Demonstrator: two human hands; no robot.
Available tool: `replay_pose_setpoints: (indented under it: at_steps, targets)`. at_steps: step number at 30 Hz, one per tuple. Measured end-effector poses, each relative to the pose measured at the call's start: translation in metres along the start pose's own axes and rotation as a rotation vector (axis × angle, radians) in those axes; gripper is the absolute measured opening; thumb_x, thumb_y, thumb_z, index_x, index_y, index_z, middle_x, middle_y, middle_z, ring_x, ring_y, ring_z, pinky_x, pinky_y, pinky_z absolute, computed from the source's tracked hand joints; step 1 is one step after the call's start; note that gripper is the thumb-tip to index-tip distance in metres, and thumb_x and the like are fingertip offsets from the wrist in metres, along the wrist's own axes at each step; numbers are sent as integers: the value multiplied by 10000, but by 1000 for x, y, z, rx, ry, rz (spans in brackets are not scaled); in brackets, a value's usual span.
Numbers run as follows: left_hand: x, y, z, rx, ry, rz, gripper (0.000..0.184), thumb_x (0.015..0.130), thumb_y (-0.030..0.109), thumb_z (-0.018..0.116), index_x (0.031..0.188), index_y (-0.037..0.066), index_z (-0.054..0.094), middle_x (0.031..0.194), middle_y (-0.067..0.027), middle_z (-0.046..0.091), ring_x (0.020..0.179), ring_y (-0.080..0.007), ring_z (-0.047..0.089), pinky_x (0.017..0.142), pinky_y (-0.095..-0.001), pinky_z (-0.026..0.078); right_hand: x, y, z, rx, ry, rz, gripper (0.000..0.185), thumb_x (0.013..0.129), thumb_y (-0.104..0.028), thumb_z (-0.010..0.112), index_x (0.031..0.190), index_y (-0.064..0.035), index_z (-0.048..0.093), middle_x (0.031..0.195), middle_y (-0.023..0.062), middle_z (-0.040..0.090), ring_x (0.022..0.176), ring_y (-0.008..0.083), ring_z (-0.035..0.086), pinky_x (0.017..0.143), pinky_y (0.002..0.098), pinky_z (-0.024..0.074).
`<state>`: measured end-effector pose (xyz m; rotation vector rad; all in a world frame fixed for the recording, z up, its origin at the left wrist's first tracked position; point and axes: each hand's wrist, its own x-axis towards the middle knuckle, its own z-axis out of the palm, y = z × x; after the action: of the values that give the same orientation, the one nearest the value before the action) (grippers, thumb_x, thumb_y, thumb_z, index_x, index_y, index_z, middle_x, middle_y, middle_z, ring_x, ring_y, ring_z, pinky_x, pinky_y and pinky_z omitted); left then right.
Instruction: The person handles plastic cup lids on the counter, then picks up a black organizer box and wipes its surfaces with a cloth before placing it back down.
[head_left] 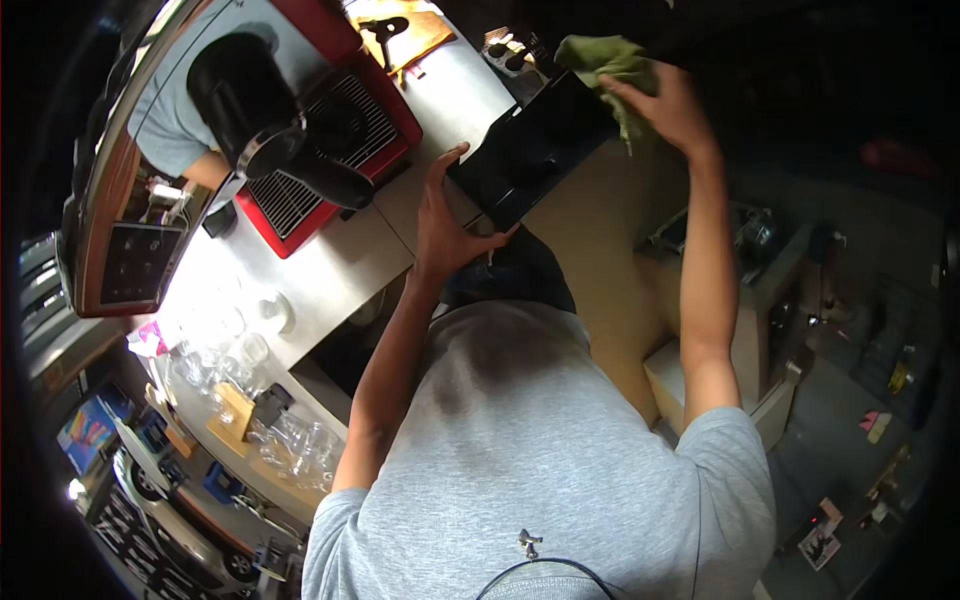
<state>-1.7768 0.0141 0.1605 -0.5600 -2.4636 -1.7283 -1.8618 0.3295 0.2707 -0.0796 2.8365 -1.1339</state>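
My left hand [445,225] grips the near end of a black rectangular box [535,150], thumb at one corner and fingers along the other side. The box looks glossy and dark, held at a slant in front of my waist beside the counter edge. At its far end, my right hand [670,110] holds a crumpled green cloth [610,60]. Part of the cloth hangs down past the box's far corner. Whether the cloth presses on the box I cannot tell.
To the left, a red espresso machine [405,105] with a slatted drip tray and a black-handled part stands on the steel counter [450,85]. Glassware [270,310] crowds the counter's lower left. An orange board [415,40] lies at the back. Cabinets [670,375] stand on the right.
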Motion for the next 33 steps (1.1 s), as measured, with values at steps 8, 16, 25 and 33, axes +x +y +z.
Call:
replay_pose_setpoints:
  at_steps: [8, 16, 25, 33]
  targets:
    - [-1, -2, -4, 3, 13, 35, 1129, 524, 226, 961, 1461, 37, 360, 1465, -187, 501, 1351, -396, 499, 1131, -476, 416, -14, -40, -7, -476, -403, -420, 669, 699, 41, 805, 1327, -94, 616, 1450, 159, 521, 1246, 346, 601, 1061, 410, 517]
    - [-1, -5, -5, -56, -1, -3, 1141, 508, 219, 954, 1476, 60, 371, 1449, -173, 518, 1363, -372, 495, 1146, -465, 396, 43, -43, 24, -843, -731, -709, 637, 815, -44, 674, 1417, -211, 552, 1290, 117, 584, 1127, 295, 630, 901, 407, 548]
    - [-6, -2, -6, -122, 28, -47, 1097, 510, 177, 917, 1471, 103, 394, 1460, -140, 522, 1362, -380, 488, 1139, -450, 417, 59, -33, 22, -808, -640, -1245, 219, 829, -89, 671, 1033, -119, 742, 1194, 56, 618, 1116, 215, 599, 1041, 425, 447]
    - [-9, 3, 0, -28, 158, -15, 1142, 504, 208, 897, 1504, 94, 358, 1495, -200, 438, 1336, -436, 461, 1111, -482, 428, 68, -29, 41, -1079, -962, -1098, 289, 953, -291, 598, 1175, -162, 731, 1119, 10, 736, 1249, 158, 612, 1306, 499, 30]
